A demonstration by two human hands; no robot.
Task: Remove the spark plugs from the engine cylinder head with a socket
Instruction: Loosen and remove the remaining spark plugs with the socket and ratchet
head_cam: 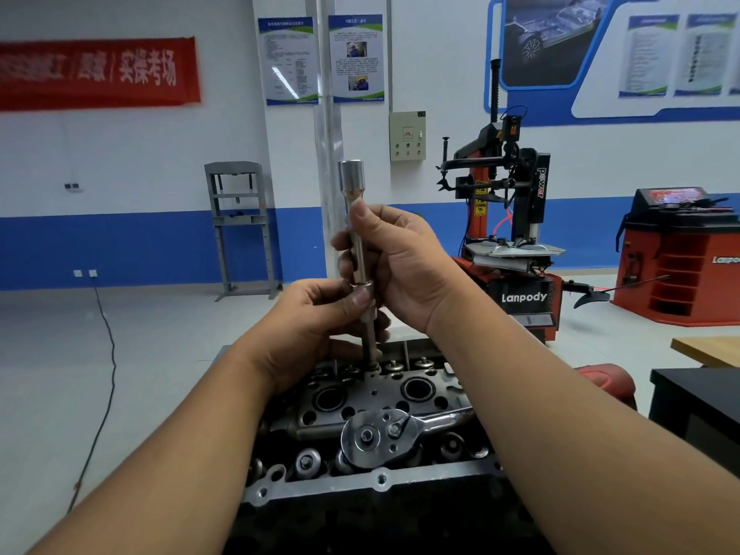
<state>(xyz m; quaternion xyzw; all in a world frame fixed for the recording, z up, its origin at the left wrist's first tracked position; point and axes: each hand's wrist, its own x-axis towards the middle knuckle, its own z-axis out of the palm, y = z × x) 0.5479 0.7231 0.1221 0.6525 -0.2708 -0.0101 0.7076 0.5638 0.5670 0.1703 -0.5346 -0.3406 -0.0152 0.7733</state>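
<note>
Right hand [400, 266] grips socket [352, 182] shaft upright; left hand [316, 334] pinches extension [370, 338] joint below, above cyl head [380, 398].

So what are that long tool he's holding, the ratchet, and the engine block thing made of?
The long socket extension, held by both hands, looks like polished chromed steel: bright mirror highlights. The ratchet lying on the cylinder head looks like the same shiny plated steel. The cylinder head seems cast aluminium or similar: dull grey, rough matte surface, darkened with oil.
</note>
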